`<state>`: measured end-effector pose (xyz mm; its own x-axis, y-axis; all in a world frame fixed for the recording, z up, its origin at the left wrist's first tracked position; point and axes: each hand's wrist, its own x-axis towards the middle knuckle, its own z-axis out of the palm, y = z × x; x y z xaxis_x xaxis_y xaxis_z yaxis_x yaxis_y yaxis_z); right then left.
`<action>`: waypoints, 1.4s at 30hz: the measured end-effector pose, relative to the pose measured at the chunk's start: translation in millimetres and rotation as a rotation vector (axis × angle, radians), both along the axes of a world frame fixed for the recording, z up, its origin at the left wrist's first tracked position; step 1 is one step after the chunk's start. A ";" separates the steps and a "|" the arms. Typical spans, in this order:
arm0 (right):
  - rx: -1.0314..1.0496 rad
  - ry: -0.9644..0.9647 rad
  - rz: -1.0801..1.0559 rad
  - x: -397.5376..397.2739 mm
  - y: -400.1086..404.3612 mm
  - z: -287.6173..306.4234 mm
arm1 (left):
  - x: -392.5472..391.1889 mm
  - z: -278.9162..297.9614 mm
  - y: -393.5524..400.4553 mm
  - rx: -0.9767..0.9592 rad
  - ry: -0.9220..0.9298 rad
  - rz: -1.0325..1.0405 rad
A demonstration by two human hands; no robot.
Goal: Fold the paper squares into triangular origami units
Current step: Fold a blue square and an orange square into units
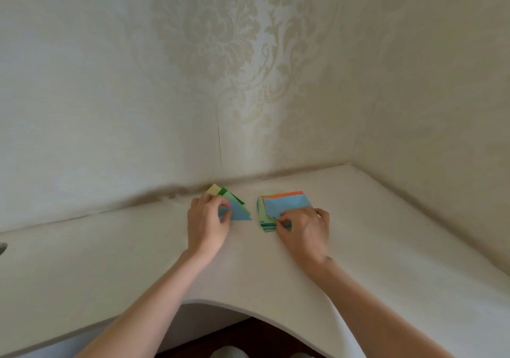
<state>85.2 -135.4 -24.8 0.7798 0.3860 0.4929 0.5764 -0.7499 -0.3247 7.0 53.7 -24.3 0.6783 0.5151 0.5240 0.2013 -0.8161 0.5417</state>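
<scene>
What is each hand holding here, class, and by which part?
The left hand pinches the folded blue triangle at its left end. The right hand grips the top blue sheet of the stack by its near edge.

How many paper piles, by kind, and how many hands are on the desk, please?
Folded-triangle pile: 1
Square stack: 1
Hands: 2, the left hand and the right hand
Total: 4
</scene>
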 end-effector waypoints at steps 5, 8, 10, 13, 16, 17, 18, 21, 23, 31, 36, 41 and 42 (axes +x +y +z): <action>0.034 -0.033 0.060 -3.7 -12.7 8.8 | -10.5 4.9 -29.0 0.052 -0.073 -0.248; 0.094 -0.168 0.114 -11.8 -28.7 17.3 | -17.5 9.3 -44.7 0.057 -0.076 -0.377; 0.091 -0.274 0.183 -21.0 -40.0 20.2 | -24.0 13.0 -55.2 0.112 -0.063 -0.459; 0.049 -0.325 0.257 -36.8 -55.5 17.7 | -32.5 12.4 -69.5 0.207 -0.027 -0.555; -0.002 -0.249 0.279 -48.7 -65.6 10.1 | -34.7 4.2 -77.4 0.208 0.030 -0.624; -0.022 -0.217 0.278 -50.8 -67.9 7.3 | -34.9 1.3 -78.8 0.193 0.058 -0.640; -0.036 -0.181 0.276 -52.4 -69.8 4.6 | -35.2 -1.2 -80.2 0.177 0.089 -0.647; -0.028 -0.023 0.257 -56.1 -73.1 -1.0 | -36.2 -6.5 -84.0 0.070 0.132 -0.626; 0.027 0.096 0.265 -55.6 -75.1 -2.0 | -36.2 -7.1 -85.0 -0.028 0.139 -0.598; 0.194 0.358 0.238 -50.2 -70.8 4.1 | -34.2 -3.0 -97.1 -0.164 0.168 -0.459; 0.227 0.457 0.196 -47.1 -66.9 7.5 | -31.2 -1.5 -101.8 -0.184 0.192 -0.386; 0.206 0.493 0.171 -44.9 -64.3 5.8 | -26.2 2.4 -101.3 -0.209 0.251 -0.393; 0.199 0.506 0.173 -44.4 -64.2 5.9 | -26.0 2.6 -100.3 -0.220 0.260 -0.398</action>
<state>40.8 -199.6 -18.9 0.8716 0.4667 0.1504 0.4208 -0.5546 -0.7179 -19.0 -46.6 -21.8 0.9371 0.2703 0.2207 0.0496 -0.7293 0.6824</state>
